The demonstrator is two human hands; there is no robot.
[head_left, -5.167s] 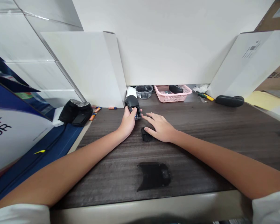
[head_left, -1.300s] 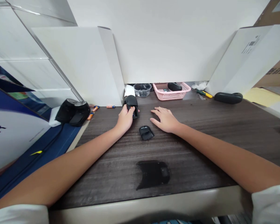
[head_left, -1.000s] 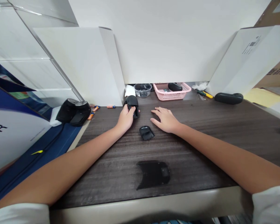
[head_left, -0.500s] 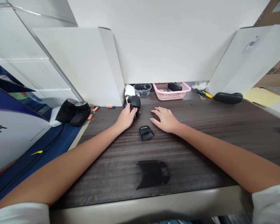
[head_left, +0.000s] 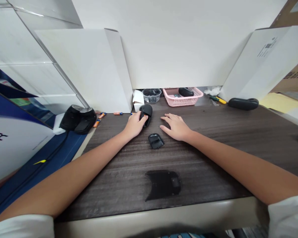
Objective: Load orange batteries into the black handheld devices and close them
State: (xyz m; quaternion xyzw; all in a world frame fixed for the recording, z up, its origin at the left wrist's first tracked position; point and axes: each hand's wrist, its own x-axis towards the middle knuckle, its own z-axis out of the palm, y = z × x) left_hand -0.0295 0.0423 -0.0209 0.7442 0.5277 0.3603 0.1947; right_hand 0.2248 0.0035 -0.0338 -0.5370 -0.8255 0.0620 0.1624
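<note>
My left hand (head_left: 134, 124) is closed on a black computer mouse (head_left: 146, 111) whose top cover is off, so a dark hollow shows in its body. To the right, my right hand (head_left: 175, 127) lies on the table with its fingers spread and holds nothing. Between and just below the hands rests a small black cover (head_left: 156, 141), its inner side up. Closer to the table's front edge lies a flat, dark, curved piece (head_left: 163, 185). Some of the mouse is hidden by my left fingers.
Several orange batteries (head_left: 118, 113) lie at the back left. A clear round tub (head_left: 152, 96), a pink basket (head_left: 182, 100) with a black object inside, a yellow-handled screwdriver (head_left: 221, 100) and a black case (head_left: 243, 103) line the back. White boxes (head_left: 89, 69) stand behind the brown table (head_left: 213, 172).
The mouse has tipped lower and moved slightly right in my left hand, showing more of its open body. My right hand and the loose covers have stayed where they were.
</note>
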